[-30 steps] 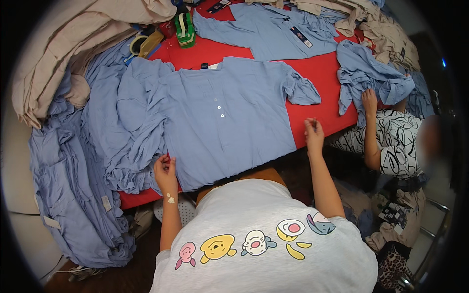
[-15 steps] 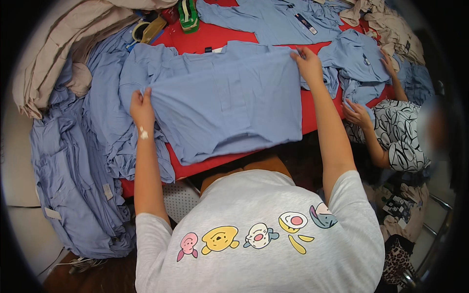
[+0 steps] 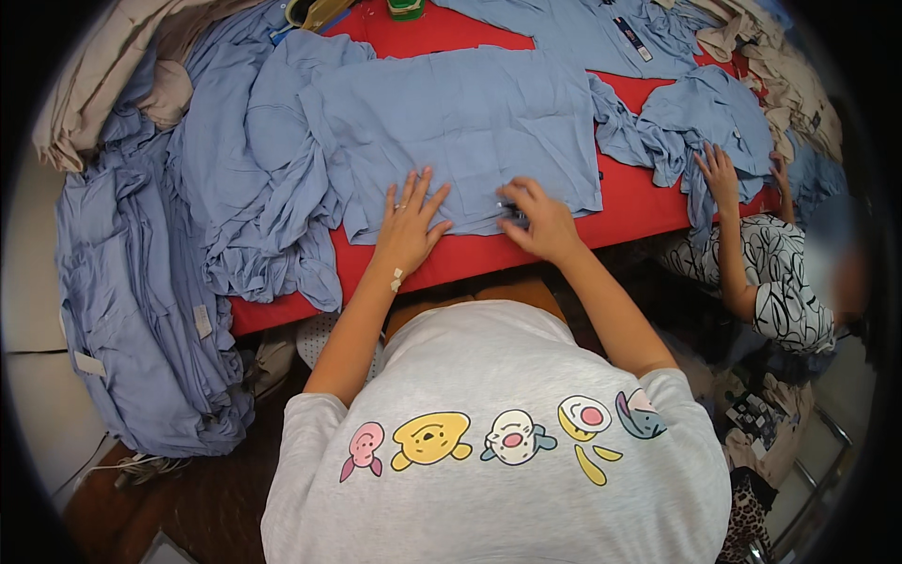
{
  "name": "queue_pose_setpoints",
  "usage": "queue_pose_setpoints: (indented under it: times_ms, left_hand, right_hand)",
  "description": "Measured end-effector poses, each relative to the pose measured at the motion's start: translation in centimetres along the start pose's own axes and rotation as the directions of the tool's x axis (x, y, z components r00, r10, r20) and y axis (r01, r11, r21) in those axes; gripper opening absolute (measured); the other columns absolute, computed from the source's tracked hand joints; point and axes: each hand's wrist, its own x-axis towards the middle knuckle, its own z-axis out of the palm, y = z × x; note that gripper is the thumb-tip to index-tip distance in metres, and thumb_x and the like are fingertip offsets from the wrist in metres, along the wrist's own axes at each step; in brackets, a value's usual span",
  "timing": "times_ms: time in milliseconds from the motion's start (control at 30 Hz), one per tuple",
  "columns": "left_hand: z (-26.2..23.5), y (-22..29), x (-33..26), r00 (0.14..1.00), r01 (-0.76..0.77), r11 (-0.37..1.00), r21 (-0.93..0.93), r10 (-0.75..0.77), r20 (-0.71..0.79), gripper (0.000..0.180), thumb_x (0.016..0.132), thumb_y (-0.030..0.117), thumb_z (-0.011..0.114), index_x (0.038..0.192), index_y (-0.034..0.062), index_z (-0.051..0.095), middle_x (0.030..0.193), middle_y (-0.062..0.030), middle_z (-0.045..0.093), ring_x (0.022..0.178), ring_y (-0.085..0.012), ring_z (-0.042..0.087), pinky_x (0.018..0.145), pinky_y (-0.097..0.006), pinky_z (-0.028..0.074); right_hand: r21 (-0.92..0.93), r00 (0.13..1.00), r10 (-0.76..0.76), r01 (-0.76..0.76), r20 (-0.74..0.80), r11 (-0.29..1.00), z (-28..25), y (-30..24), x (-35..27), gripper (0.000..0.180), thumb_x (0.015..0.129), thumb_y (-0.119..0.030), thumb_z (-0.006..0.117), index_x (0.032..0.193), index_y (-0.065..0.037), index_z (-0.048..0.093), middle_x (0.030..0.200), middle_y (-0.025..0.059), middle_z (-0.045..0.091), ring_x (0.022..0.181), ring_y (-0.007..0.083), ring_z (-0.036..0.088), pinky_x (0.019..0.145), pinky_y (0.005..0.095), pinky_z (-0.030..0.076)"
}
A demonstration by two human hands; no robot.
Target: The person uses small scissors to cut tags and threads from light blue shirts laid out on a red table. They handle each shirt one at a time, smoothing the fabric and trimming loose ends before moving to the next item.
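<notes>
**Blue shirt [image 3: 451, 113] spread along the near side of the red table [image 3: 451, 258]**

The shirt lies in front of the person, its near edge between the 2 hands and the person. The left hand [image 3: 406, 230] rests palm down on it, fingers fanned apart. The right hand [image 3: 540, 221] has its thumb and fingers bent round a small dark thing [image 3: 514, 211], too blurred to name.

For a neat result, I would keep the left palm light but steady, work creases outward from it, and bring the near layers level. The right fingertips should stay clear of the cloth's threads, since whatever they hold could snag.

On the left, the shirt meets a heap of blue shirts [image 3: 272, 160], so a sideways pull may drag both. Red surface shows along the near edge and at the right corner, giving some room there. Farther right, a co-worker's hand [image 3: 720, 177] touches another blue garment [image 3: 707, 103], which limits wide sweeps.
</notes>
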Motion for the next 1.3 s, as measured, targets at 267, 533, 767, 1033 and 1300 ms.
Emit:
queue_pose_setpoints:
  times_ms: [267, 533, 767, 1033, 1300]
  left_hand:
    - [-2.7, -5.6, -4.8, 0.967, 0.254, 0.967, 0.012, -0.254, -0.021, 0.074, 0.097, 0.047, 0.065, 0.156, 0.0066, 0.046, 0.171, -0.0153, 0.026, 0.157, -0.0373, 0.024, 0.126, -0.055, 0.018]
    - [1.2, 2.2, 3.1, 0.995, 0.069, 0.993, -0.097, -0.076, -0.061, 0.067, 0.097, 0.047, 0.066, 0.155, 0.0195, 0.05, 0.17, -0.0159, 0.029, 0.157, -0.0381, 0.025, 0.124, -0.062, 0.018]
    - [3.4, 2.3, 2.5, 0.997, 0.052, 0.998, 0.023, -0.051, -0.051, 0.075, 0.097, 0.055, 0.061, 0.162, 0.0253, 0.039, 0.173, -0.012, 0.021, 0.159, -0.0368, 0.02, 0.125, -0.063, 0.014]
    - [2.9, 1.9, 3.6, 0.996, 0.087, 0.995, 0.041, -0.086, -0.039, 0.075, 0.098, 0.056, 0.06, 0.163, 0.0243, 0.038, 0.173, -0.0105, 0.022, 0.159, -0.0352, 0.02, 0.125, -0.061, 0.014]
    - [3.8, 1.0, 5.0, 0.991, 0.13, 0.99, 0.047, -0.13, -0.015, 0.075, 0.098, 0.056, 0.06, 0.162, 0.0234, 0.039, 0.173, -0.0098, 0.024, 0.159, -0.0346, 0.02, 0.125, -0.061, 0.014]
  right_hand:
    - [-0.01, 0.979, 0.159, -0.162, -0.128, 0.987, -1.2, 3.6, -4.6, 0.02, 0.085, -0.015, 0.081, 0.102, -0.008, 0.074, 0.106, 0.0064, 0.073, 0.079, 0.024, 0.073, 0.065, 0.0326, 0.056]
    - [0.033, 0.966, 0.2, -0.198, -0.162, 0.98, 4.2, 1.7, 7.6, 0.017, 0.084, -0.02, 0.078, 0.098, -0.01, 0.076, 0.094, 0.0057, 0.071, 0.083, 0.0301, 0.071, 0.07, 0.0387, 0.055]
    - [-0.141, 0.982, 0.171, -0.181, -0.083, 0.973, 6.8, 2.0, 10.0, 0.019, 0.083, -0.021, 0.078, 0.097, -0.009, 0.075, 0.095, 0.008, 0.07, 0.086, 0.0313, 0.071, 0.07, 0.044, 0.056]
    - [-0.114, 0.987, 0.151, -0.157, -0.057, 0.981, 3.8, 4.9, 12.3, 0.029, 0.083, -0.021, 0.074, 0.105, -0.004, 0.066, 0.1, 0.0148, 0.071, 0.093, 0.0378, 0.07, 0.079, 0.048, 0.055]
    - [0.038, 0.742, 0.655, -0.665, 0.139, 0.746, -8.0, 13.4, -5.6, 0.022, 0.089, -0.02, 0.075, 0.089, 0.001, 0.068, 0.08, 0.0107, 0.063, 0.071, 0.0177, 0.058, 0.066, 0.0338, 0.047]
